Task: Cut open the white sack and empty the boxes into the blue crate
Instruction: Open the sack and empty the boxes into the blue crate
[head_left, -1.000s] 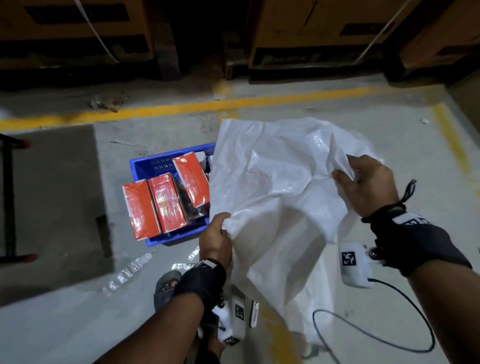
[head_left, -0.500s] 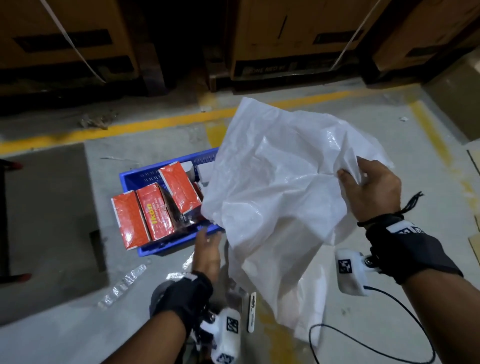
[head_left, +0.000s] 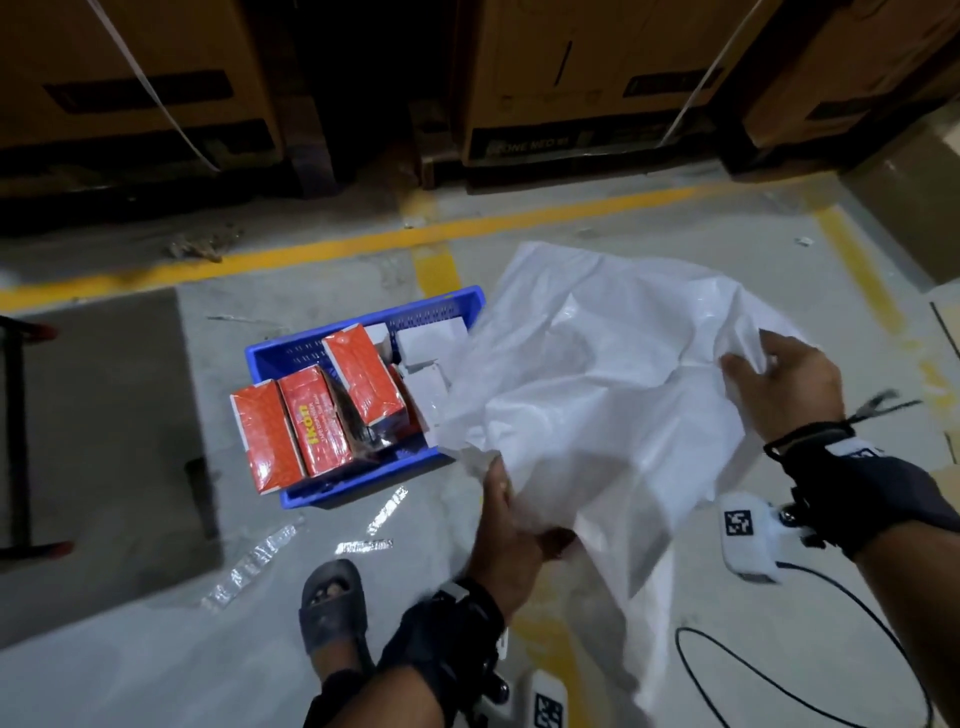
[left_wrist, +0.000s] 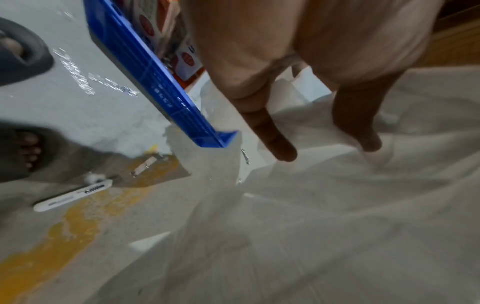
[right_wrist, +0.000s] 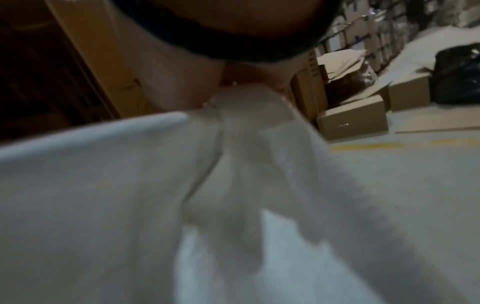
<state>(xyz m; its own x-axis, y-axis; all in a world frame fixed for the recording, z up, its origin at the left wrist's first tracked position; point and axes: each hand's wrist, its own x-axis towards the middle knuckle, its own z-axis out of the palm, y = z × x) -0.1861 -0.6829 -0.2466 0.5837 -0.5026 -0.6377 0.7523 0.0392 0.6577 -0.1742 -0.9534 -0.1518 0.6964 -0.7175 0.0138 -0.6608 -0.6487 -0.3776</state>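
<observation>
Holding white sack (head_left: 597, 410) above the floor, just right of blue crate (head_left: 363, 488), its left edge overhanging the crate's right rim. Right hand (head_left: 784, 384) gripping the sack's far right edge, fingers curled into the fabric. Left hand (head_left: 511, 535) touching the sack's lower left fold, fingers (left_wrist: 272, 133) extended; grip not confirmable. Orange boxes (head_left: 311, 415) lying inside the crate, white boxes (head_left: 431, 338) beside them. Cutter (left_wrist: 74, 195) lying on the yellow floor line (left_wrist: 78, 218) near a sandalled foot (head_left: 332, 603). Cable (head_left: 779, 680) trailing right. Cartons (head_left: 571, 78) blocking the far side.
</observation>
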